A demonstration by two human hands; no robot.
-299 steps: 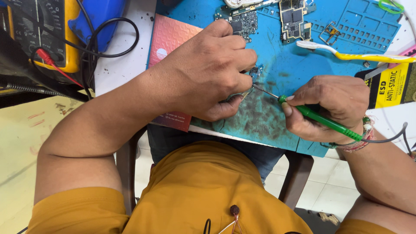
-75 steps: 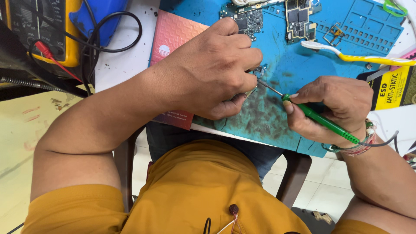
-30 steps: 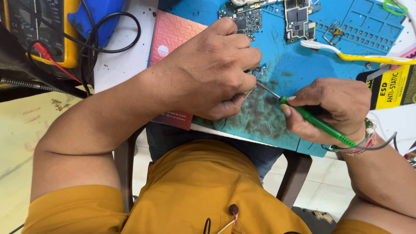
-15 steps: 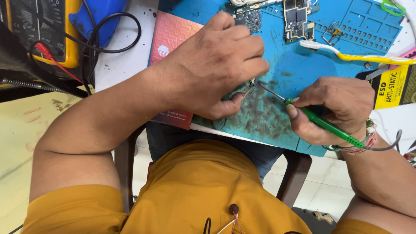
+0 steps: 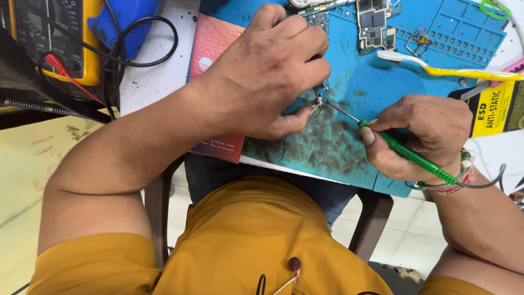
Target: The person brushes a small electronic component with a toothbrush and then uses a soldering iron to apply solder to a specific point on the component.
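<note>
While the right hand (image 5: 420, 136) grips a green-handled soldering iron (image 5: 406, 153) pen-fashion, its metal tip reaches left to a small component (image 5: 319, 102) on the stained blue work mat (image 5: 349, 82). The left hand (image 5: 267, 71) is curled over that component, thumb and fingers pinching it down on the mat. Farther off lie circuit boards (image 5: 374, 24), a yellow-and-white toothbrush (image 5: 447, 68), a pink pad (image 5: 210, 46) and a yellow multimeter (image 5: 52, 33) on the desk (image 5: 155, 82).

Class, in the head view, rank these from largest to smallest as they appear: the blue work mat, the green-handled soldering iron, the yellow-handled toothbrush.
1. Blue work mat, clearly largest.
2 and 3. Yellow-handled toothbrush and green-handled soldering iron look alike in length; the right hand hides part of the iron, so unranked.
</note>
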